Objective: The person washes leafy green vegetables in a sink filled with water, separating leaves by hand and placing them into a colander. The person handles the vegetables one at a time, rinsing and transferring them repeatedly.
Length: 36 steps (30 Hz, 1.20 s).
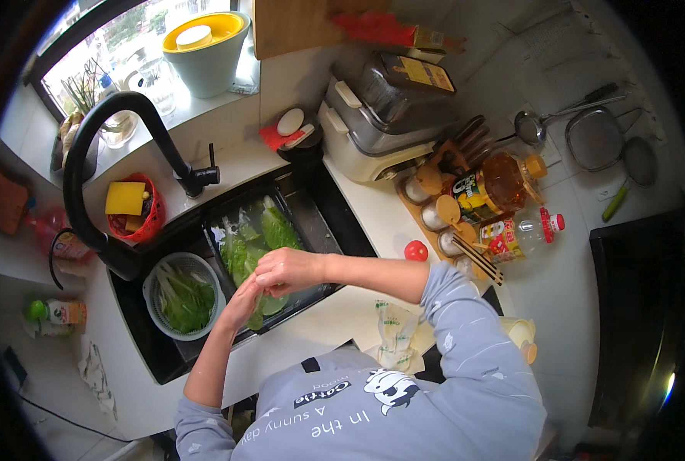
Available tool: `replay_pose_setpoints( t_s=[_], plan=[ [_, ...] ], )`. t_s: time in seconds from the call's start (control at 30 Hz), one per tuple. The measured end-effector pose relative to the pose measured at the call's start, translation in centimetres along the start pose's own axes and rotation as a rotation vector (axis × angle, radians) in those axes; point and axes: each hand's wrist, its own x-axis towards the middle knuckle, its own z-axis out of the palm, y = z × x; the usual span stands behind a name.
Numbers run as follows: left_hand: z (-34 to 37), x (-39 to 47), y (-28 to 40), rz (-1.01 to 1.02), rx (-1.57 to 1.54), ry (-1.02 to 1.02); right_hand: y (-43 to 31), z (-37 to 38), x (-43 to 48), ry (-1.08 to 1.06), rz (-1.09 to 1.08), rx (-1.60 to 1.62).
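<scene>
Over the front part of a black tray [292, 214] in the sink, my left hand [243, 299] and my right hand [282, 269] meet. Both are closed around a green leafy vegetable [256, 318], whose leaf hangs down below the fingers. More long green leaves [278, 226] lie in water in the tray. To the left, a round grey colander [148, 288] inside the black sink [132, 322] holds green leaves with pale stems.
A black faucet [72, 167] arches over the sink's left end. Behind it is a red basket [159, 214] with a yellow sponge [124, 199]. A tomato [416, 250], a cooking oil bottle [495, 184], lidded jars and a steamer [360, 132] stand on the right. A crumpled plastic bag [397, 334] lies near the front edge.
</scene>
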Motion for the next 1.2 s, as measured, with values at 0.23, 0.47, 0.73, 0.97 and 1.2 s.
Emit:
replay_pose_setpoints(
  t_s=[0.23, 0.47, 0.73, 0.97, 1.2],
  plan=[
    [-1.0, 0.0, 0.6, 0.005, 0.086, -0.131, 0.0, -2.8, 2.0, -0.222, -0.306, -0.121],
    [-0.9, -0.4, 0.7, 0.015, -0.007, -0.074, 0.1, -2.0, 1.4, -0.115, -0.252, -0.129],
    [-1.4, 3.2, -1.2, 0.081, 0.28, -0.056, -0.3, 6.3, -3.1, 0.711, 0.9, 0.509],
    [-0.1, 3.9, -3.5, 0.111, 0.085, 0.132, 0.3, 8.0, -3.7, 1.217, 0.892, 1.469],
    [-2.3, 5.0, -5.5, 0.219, -0.659, 0.245, 1.9, 5.1, -7.0, 0.99, 1.206, 1.319]
  ],
)
